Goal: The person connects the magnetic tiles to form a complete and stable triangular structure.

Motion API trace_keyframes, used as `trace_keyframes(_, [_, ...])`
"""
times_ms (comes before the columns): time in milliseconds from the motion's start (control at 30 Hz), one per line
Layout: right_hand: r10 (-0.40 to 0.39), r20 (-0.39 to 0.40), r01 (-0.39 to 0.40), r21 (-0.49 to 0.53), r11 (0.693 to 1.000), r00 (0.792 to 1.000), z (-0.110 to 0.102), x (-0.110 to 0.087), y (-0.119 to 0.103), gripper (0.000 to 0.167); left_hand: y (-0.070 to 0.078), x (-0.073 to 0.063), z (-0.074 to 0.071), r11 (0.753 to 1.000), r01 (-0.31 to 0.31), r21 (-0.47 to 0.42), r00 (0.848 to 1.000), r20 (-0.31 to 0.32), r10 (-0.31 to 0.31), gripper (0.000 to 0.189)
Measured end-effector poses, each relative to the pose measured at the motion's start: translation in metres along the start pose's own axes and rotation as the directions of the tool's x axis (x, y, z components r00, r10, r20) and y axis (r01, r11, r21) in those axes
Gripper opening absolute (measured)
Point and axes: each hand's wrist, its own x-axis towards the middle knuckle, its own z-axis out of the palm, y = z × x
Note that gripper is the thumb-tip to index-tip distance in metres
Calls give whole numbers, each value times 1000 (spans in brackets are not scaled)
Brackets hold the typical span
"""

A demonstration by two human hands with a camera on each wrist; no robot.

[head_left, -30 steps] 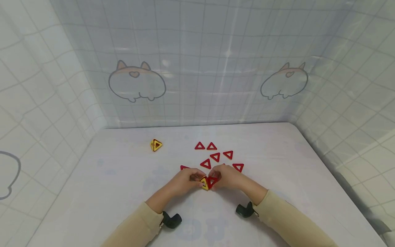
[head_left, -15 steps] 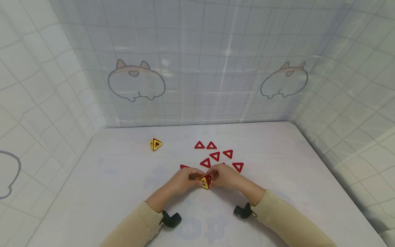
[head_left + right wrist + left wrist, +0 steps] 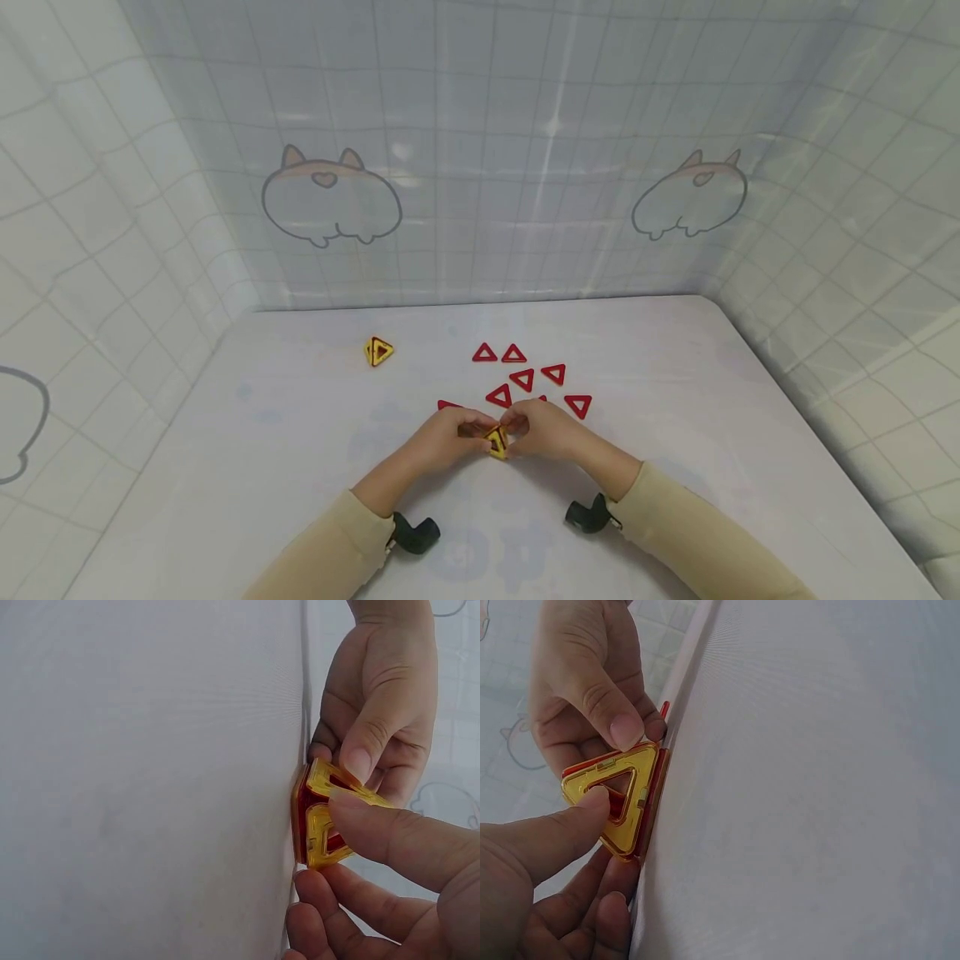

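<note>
Both hands hold a small pyramid [image 3: 496, 442] of translucent triangular magnetic tiles, low over the table in the head view. My left hand [image 3: 448, 440] grips it from the left, its thumb pressed on a yellow face near the triangular opening, as the left wrist view shows of the yellow tile [image 3: 634, 787]. From the right, my right hand [image 3: 546, 428] pinches the other side with thumb and fingers. Red shows behind and under the yellow faces of the pyramid [image 3: 318, 825] in the right wrist view. Its far side is hidden by fingers.
Several red triangular tiles [image 3: 522, 380] lie flat beyond the hands, some partly covered by them. At the back left stands another yellow-and-red pyramid [image 3: 379, 352]. A patterned curtain [image 3: 480, 167] rises behind the white table [image 3: 300, 417]. Dark wrist mounts [image 3: 417, 535] hang by both sleeves.
My right hand has moved slightly left, and the red tile that stuck out beside the yellow one has folded in against the pyramid. The left hand has stayed almost still.
</note>
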Motion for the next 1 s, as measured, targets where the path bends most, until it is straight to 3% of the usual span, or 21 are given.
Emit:
trace_keyframes(233, [-6, -3, 6, 4, 1000, 1000, -1, 0, 0, 36, 3, 0, 2, 999, 18, -28, 1000, -16, -18, 26])
trace_keyframes(433, [7, 9, -7, -2, 1000, 1000, -4, -2, -2, 37, 11, 0, 4, 997, 45, -70, 997, -66, -50, 22])
trace_keyframes(600, [17, 28, -16, -6, 1000, 999, -8, -4, -2, 38, 16, 0, 6, 995, 35, -96, 996, -77, -42, 20])
trace_keyframes(1000, [-1, 63, 3, -31, 1000, 998, -19, -8, -4, 37, 17, 0, 4, 998, 0, -62, 993, -120, -8, 18])
